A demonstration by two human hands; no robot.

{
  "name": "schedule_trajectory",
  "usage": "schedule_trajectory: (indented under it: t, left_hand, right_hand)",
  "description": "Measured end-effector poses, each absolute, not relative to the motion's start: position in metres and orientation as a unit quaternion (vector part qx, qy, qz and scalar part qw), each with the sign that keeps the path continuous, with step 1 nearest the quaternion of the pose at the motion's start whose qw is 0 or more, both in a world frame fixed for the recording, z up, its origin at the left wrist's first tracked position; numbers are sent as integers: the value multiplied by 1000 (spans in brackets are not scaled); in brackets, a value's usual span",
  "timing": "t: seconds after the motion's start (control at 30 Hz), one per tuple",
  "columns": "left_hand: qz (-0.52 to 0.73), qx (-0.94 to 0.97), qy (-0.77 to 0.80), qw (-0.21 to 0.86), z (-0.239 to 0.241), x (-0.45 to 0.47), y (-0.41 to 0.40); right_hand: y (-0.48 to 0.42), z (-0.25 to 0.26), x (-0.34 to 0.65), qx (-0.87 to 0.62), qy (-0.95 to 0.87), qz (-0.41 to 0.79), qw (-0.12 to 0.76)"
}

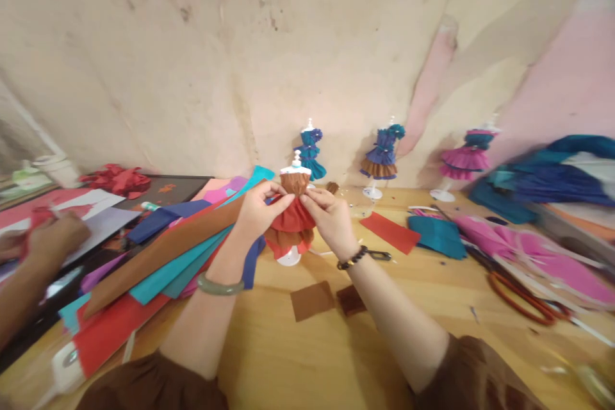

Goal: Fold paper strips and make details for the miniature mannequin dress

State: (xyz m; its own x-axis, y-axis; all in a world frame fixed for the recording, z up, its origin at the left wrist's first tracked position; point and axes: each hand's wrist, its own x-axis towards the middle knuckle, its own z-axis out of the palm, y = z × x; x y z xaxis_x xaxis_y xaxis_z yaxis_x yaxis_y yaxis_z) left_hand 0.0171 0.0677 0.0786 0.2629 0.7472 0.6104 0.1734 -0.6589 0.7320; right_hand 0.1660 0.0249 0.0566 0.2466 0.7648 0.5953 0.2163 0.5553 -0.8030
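A small white mannequin (296,168) on a round stand wears a brown paper top and a red and brown ruffled paper skirt (292,223). My left hand (257,210) pinches the paper at the mannequin's waist from the left, a green bangle on its wrist. From the right, my right hand (330,218), with a dark bead bracelet, presses its fingers together on the same waist. Both hands hold the figure just above the wooden table (288,352).
Long paper sheets (158,262) in brown, teal, red and blue fan out at left. Two brown paper scraps (312,300) lie in front. Three dressed mannequins (382,155) stand by the wall. Red-handled scissors (521,298) and pink paper lie at right. Another person's hand (52,237) works at far left.
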Motion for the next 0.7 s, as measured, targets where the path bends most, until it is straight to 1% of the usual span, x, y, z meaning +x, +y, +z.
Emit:
schedule_trajectory:
  t: [0.27, 0.37, 0.43, 0.47, 0.5, 0.53, 0.7]
  left_hand:
    - [547, 727, 297, 290, 84, 16, 68]
    - [558, 709, 321, 287, 82, 12, 71]
    - [549, 706, 331, 299, 79, 10, 75]
    - [546, 703, 332, 312, 77, 9, 77]
    - [547, 696, 333, 325, 75, 8, 79]
    - [552, 687, 332, 335, 74, 7, 81]
    - [568, 659, 288, 400, 73, 7, 81]
  right_hand:
    - [28, 58, 164, -437, -584, 203, 653]
    - [27, 60, 181, -466, -584, 202, 633]
    - [28, 59, 205, -495, -588, 172, 616]
    - [28, 57, 220, -523, -595, 151, 591]
    - [29, 55, 237, -572, -601, 110, 546]
    - [29, 52, 255, -632, -612, 65, 472]
    - [20, 25, 331, -740, -578, 32, 344]
